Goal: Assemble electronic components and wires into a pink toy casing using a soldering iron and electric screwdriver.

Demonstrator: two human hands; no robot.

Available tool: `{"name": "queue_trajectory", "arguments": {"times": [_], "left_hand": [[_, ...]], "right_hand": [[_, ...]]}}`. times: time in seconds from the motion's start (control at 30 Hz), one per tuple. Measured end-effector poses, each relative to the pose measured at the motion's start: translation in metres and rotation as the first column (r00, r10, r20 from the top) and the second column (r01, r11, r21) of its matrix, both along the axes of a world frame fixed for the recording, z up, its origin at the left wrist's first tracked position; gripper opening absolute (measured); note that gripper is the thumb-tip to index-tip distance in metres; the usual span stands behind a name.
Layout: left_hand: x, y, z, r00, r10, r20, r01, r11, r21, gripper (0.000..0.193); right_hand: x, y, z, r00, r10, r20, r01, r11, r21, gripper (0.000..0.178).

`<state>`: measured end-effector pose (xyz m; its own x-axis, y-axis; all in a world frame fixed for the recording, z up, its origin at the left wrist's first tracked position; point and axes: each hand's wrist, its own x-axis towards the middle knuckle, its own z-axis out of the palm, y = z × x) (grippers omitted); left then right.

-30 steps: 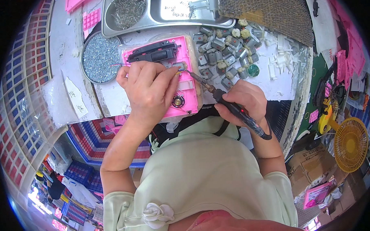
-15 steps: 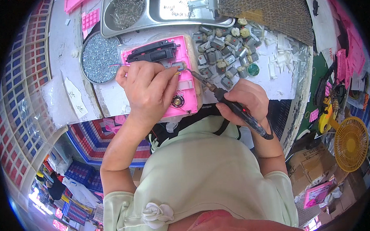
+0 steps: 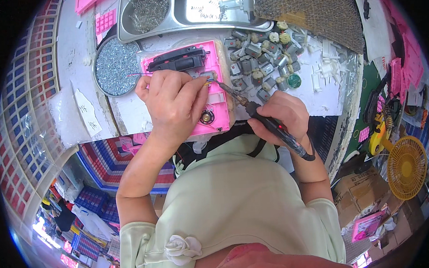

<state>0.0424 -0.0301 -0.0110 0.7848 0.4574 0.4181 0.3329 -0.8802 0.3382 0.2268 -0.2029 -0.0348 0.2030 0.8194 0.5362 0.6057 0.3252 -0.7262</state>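
The soldering iron [image 3: 274, 126] is clamped in the right hand [image 3: 287, 115]; its tip has been brought slightly nearer the small motor [image 3: 208, 76] than in the earlier frame, so work there seems resumed; the left hand [image 3: 171, 103] is curled over the pink housing [image 3: 220, 117], but what is gripped cannot be told; the motor is held inside the housing; loose motors [image 3: 264, 61] are heaped to its right, undisturbed.

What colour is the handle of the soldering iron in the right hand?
The handle is mostly black, with a small red light; see the head view.
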Motion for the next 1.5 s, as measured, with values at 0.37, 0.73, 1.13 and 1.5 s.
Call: {"name": "queue_trajectory", "arguments": {"times": [0.37,0.73,1.13,1.5], "left_hand": [[-0.0014,-0.0009,-0.0023,1.000,0.007,-0.007,-0.007,1.000,0.001,0.019],[-0.0002,-0.0001,-0.0008,1.000,0.003,-0.004,-0.003,1.000,0.011,0.020],[-0.0017,-0.0018,-0.0017,1.000,0.019,-0.021,-0.018,1.000,0.015,0.019],[-0.0045,-0.0016,0.0025,0.999,0.001,-0.054,-0.002,1.000,-0.004,0.025]], "right_hand": [[0.0003,-0.0052,0.0005,0.976,-0.096,-0.193,0.087,0.995,-0.052,0.035],[0.0013,-0.0014,0.0011,0.985,-0.065,-0.163,0.068,0.998,0.016,0.036],[0.0052,-0.0050,0.0038,0.987,-0.068,-0.147,0.070,0.998,0.009,0.037],[0.0056,-0.0043,0.0058,0.986,-0.064,-0.152,0.066,0.998,0.009,0.036]]}}
